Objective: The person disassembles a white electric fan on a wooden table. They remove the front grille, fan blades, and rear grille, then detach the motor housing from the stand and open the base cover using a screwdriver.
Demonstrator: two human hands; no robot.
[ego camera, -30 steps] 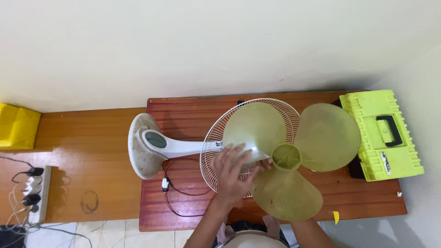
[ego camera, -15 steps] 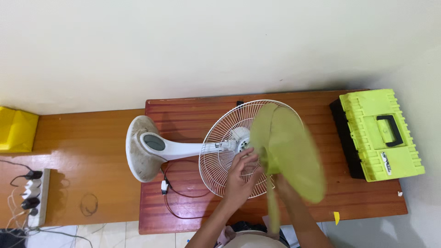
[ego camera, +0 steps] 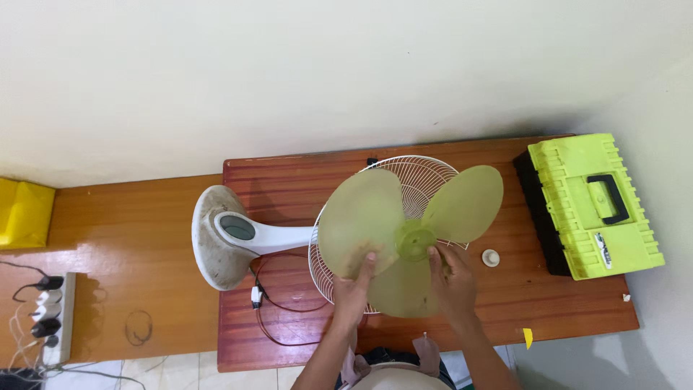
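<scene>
In the middle of the frame, seen from the head camera, both hands hold a yellow-green fan blade [ego camera: 404,231] over the white wire guard [ego camera: 382,238] of a table fan that lies on its side on the red-brown table [ego camera: 563,303]. The left hand [ego camera: 354,285] grips the lower edge of the left blade lobe with fingers closed around it; the right hand [ego camera: 453,278] pinches the blade beside its hub. The blade is off the motor shaft, and the front guard is not in view, so the dismounting seems done. A small white cap [ego camera: 491,258] rests on the table right of the blade. At the right edge sits a lime toolbox [ego camera: 592,209], lid shut. The fan's round base [ego camera: 216,238] points left.
</scene>
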